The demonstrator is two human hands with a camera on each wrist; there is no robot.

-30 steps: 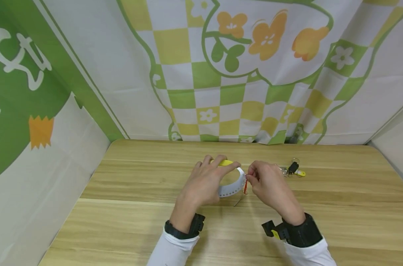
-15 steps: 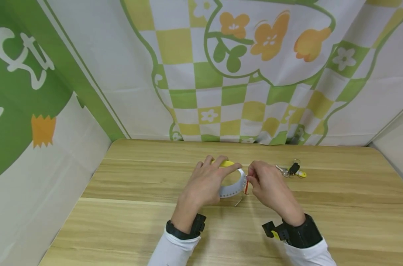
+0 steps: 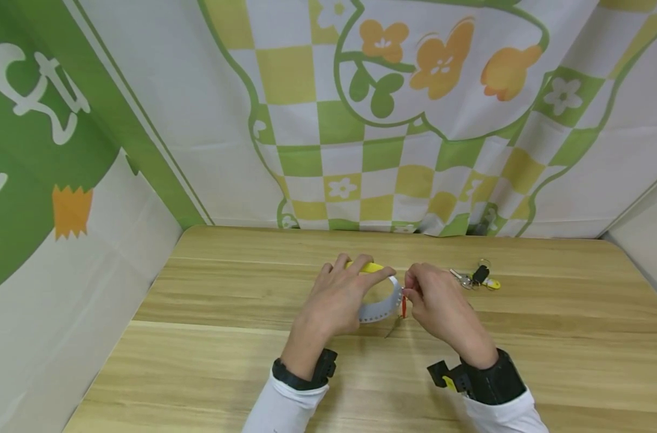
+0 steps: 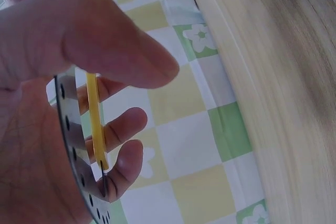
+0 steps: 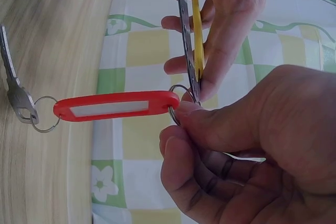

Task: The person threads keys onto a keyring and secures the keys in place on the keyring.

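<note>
On the left, a green and white cloth (image 3: 85, 144) is hanging beside the left edge of the wooden surface (image 3: 198, 349). Near the middle of that surface, the left hand (image 3: 328, 304) is gripping a pale holed ring (image 3: 379, 310), its thumb and fingers curving round it. A yellow strip (image 3: 369, 267) is showing under those fingers, on the ring's side toward the far edge.

At the ring's right side, a key (image 5: 20, 99) is hanging from a red tag (image 5: 115, 107) by a wire loop (image 5: 46, 131); I cannot tell whether the key is touching the surface. A second loop (image 5: 180, 86) at the tag's other end is meeting the holed rim; whether it is passing through a hole is unclear. The right hand (image 3: 442, 307) is pinching this loop between thumb and forefinger, its other fingers curling inward. Farther right, toward the far right corner, a key bunch (image 3: 462, 278) is lying with a black fob (image 3: 480, 275) and a yellow tag (image 3: 492, 283).
</note>
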